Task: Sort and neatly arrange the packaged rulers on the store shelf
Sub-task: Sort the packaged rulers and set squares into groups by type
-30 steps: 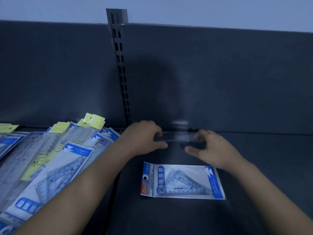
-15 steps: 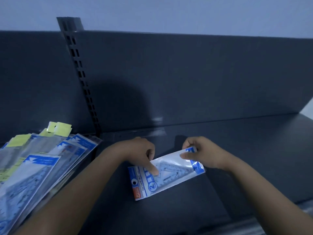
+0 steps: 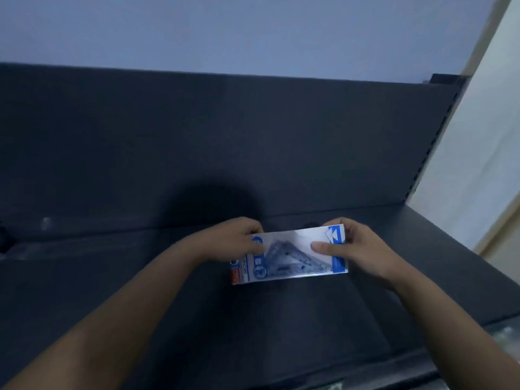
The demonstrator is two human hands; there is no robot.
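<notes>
One packaged ruler set (image 3: 292,260), a clear blue-and-white pack with a triangle ruler inside, is held level just above the dark shelf (image 3: 168,291), near the back panel. My left hand (image 3: 233,243) grips its left end with curled fingers. My right hand (image 3: 357,249) pinches its right end, thumb on top. The image is motion-blurred.
The dark back panel (image 3: 225,142) rises behind the shelf. The shelf ends at the right by a slotted upright (image 3: 430,153) and a pale wall (image 3: 478,153). The shelf's front edge (image 3: 380,370) runs along the bottom right.
The view has swung right, so the pile of ruler packs on the left has left the frame. Both hands picked up the ruler set, carried it right and levelled it.
</notes>
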